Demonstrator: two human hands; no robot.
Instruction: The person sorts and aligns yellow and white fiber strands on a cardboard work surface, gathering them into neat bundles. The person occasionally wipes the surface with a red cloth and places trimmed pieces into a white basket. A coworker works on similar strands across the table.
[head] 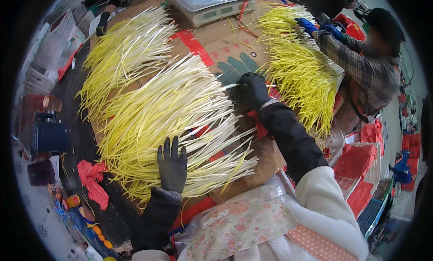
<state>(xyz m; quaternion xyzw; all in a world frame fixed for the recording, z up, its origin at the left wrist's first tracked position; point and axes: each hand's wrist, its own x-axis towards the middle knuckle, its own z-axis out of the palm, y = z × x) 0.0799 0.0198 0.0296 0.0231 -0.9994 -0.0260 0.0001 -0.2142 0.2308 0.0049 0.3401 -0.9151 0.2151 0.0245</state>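
Long yellow stalks with white ends, looking like blanched garlic chives (169,101), lie spread across the cardboard-covered table (267,149) before me. My left hand (172,168), in a dark glove, rests on their near part with its fingers apart and nothing gripped. Beyond their white ends, my right hand (253,90), in a black glove, is closed around a pale stalk; both ends of it stick out beside the fist. A green glove shape (238,68), perhaps a print or a flat glove, shows on the cardboard just past this hand.
A weighing scale (213,7) stands at the far side. A co-worker in blue gloves (306,26) handles another stalk pile (294,71) at right. A further gloved hand (102,24) touches the far-left pile (135,41). Red cloth (93,183) lies at left; crates (350,183) stand at right.
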